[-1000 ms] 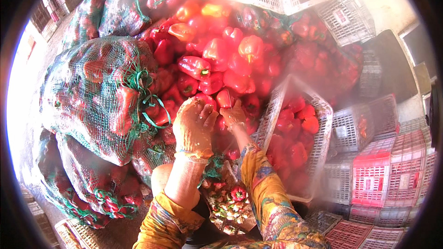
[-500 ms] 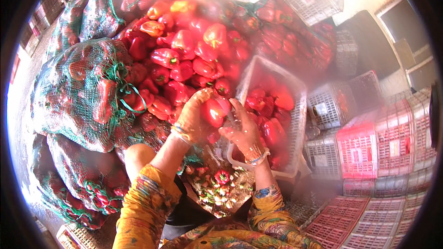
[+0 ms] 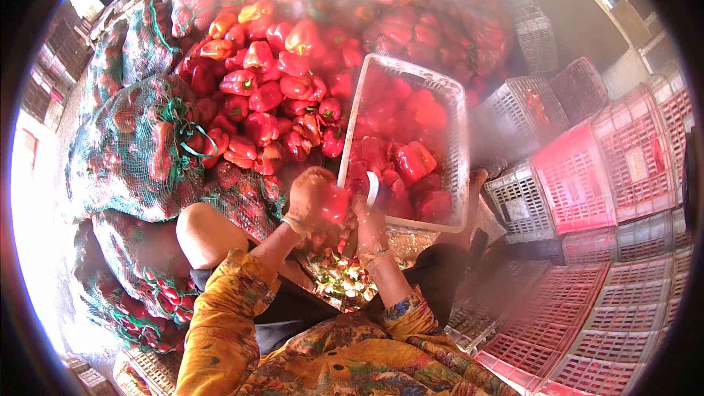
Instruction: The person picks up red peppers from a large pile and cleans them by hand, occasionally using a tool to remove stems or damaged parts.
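head view: the left hand is clamped on a red bell pepper over green-and-white trimmings, just left of a white plastic crate of peppers. the right hand, beside that pepper, has its fingers together around a pale curved tool; green mesh sacks bulge at far left.

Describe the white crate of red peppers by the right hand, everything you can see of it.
The white crate is an open-topped rectangular box that looks like plastic, its pale rim dirty in places. It holds glossy red peppers that hide its base. It sits right of the loose pepper pile, its far part blurred by haze. The right hand overlaps its near left corner in view; whether they touch cannot be told.
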Action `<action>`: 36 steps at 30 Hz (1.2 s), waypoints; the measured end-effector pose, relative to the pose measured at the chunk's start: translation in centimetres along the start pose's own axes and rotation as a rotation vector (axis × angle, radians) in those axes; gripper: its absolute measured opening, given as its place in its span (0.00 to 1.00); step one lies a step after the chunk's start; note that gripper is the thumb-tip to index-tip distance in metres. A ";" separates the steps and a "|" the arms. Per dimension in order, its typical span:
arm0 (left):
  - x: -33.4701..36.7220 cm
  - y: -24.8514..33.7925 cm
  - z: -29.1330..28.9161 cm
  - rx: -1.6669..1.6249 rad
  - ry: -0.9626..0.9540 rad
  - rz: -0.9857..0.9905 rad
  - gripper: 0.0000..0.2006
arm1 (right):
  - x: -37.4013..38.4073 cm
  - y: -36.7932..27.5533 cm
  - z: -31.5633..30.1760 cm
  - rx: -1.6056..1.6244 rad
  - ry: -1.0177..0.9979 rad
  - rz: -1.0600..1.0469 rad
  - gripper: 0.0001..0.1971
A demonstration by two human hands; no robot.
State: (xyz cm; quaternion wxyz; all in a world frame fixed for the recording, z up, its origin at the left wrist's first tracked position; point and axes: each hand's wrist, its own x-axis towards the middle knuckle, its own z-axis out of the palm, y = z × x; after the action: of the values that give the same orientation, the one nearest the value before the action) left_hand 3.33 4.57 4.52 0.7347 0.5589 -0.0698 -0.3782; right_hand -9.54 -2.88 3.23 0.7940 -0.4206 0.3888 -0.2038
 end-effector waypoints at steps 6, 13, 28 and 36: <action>0.7 -3.2 -0.6 1.073 0.174 0.489 0.17 | 3.3 2.4 -0.2 -0.287 0.046 -0.034 0.14; 2.2 -3.7 1.2 0.933 0.351 0.247 0.21 | 3.3 0.8 0.4 -0.273 0.061 -0.004 0.15; 6.5 -3.8 2.1 0.977 0.594 -0.129 0.24 | 3.9 2.4 -0.2 -0.839 0.318 -0.383 0.15; 6.8 -4.1 2.7 0.903 0.589 -0.109 0.26 | 8.0 -4.7 -3.0 -0.145 0.203 -0.072 0.15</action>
State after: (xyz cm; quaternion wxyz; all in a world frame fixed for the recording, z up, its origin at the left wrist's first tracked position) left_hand 4.75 -2.14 -0.27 0.3891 0.9042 0.0125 -0.1754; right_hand -6.96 -12.21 2.54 0.7101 -0.4680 0.4654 -0.2451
